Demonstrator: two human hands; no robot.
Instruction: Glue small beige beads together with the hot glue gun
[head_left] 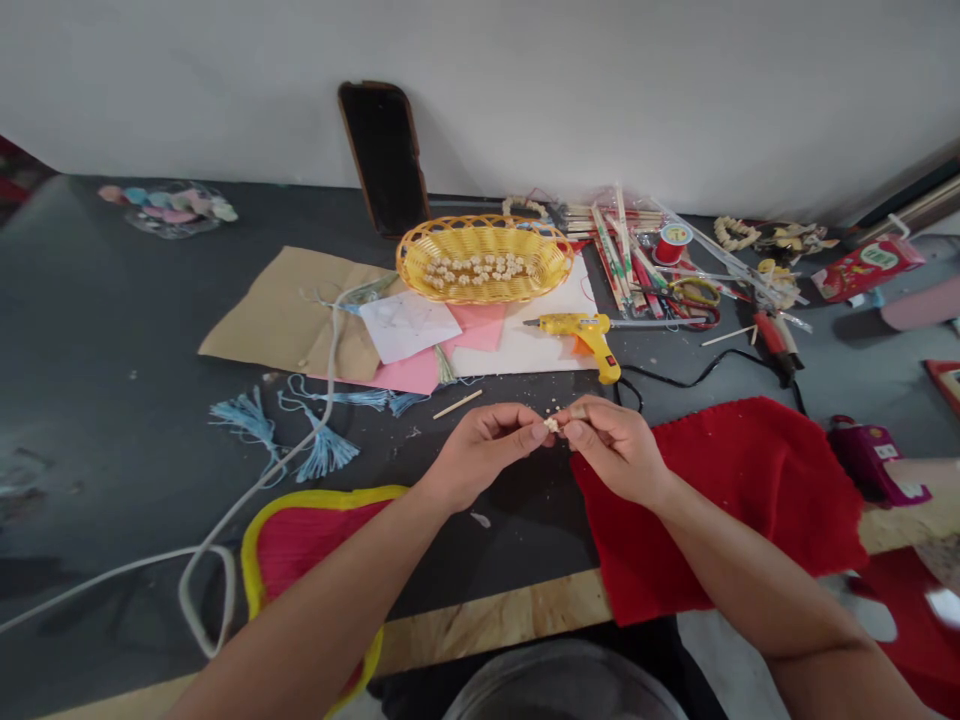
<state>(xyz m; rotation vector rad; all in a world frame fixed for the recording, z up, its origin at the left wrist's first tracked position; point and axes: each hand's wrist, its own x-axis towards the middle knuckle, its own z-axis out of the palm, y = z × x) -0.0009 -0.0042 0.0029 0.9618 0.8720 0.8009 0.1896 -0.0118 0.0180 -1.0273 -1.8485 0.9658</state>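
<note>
My left hand [491,448] and my right hand [616,445] meet over the dark tabletop, both pinching one small cream-coloured, knobbly cluster [553,425]. Fingertips cover part of it, and its exact kind is too small to make out. Pale crumbs lie around the fingertips. Behind the hands, a yellow glue gun [574,324] lies on its side on white sheet material. Several similar cream clusters [480,268] sit in a yellow woven basket [409,262] farther back. A red cloth [720,500] spreads beneath my right forearm.
A phone [384,160] leans against the wall. Blue tassels [326,452], a white cable [300,445] and brown paper [281,310] lie left. Wrapped sticks [611,260], scissors [697,295], red thread [671,245], pliers [778,345] and a drink carton [868,267] are right. A yellow-edged magenta pad [300,540] lies near my left forearm.
</note>
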